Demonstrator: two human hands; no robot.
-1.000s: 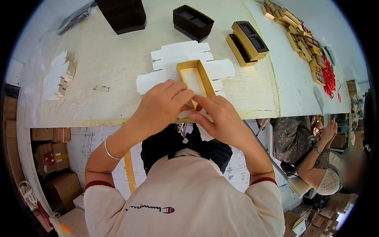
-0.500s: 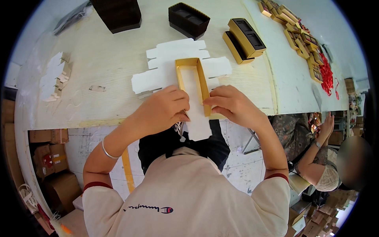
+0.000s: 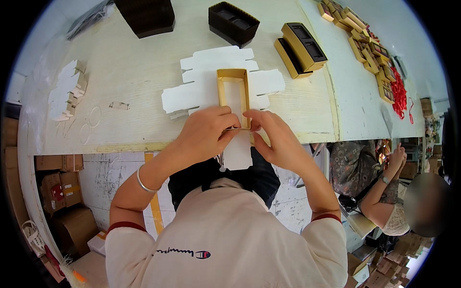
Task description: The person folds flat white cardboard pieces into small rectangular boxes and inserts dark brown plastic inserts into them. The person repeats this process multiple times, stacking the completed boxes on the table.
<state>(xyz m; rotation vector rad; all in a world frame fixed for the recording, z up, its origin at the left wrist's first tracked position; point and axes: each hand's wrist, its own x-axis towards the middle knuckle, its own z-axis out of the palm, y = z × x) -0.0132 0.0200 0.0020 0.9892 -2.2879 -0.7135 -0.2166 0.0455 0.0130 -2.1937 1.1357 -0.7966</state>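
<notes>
A partly folded cardboard box (image 3: 248,91), gold on its walls and white inside, lies lengthwise before me over white flat box blanks (image 3: 192,97). My left hand (image 3: 207,132) pinches the near end of the box at its left corner, thumb below and fingers above. My right hand (image 3: 276,139) is at the near right corner, fingertips closed on the wall's end, close to the left fingertips. A white end flap (image 3: 238,154) sticks out below the hands, past the table edge over my lap. The fingertips partly hide the near corner folds.
Black plastic trays stand in a tall stack (image 3: 146,19) and a low stack (image 3: 233,24) at the back. Gold boxes with black inserts (image 3: 302,48) lie to the right, a white blank stack (image 3: 67,91) at left. Red cords (image 3: 397,93) lie far right; another person (image 3: 384,201) sits there.
Both hands have come together at the box's near end. The right hand has slid from the right wall to the corner, and the near end now has a fold standing across it.
</notes>
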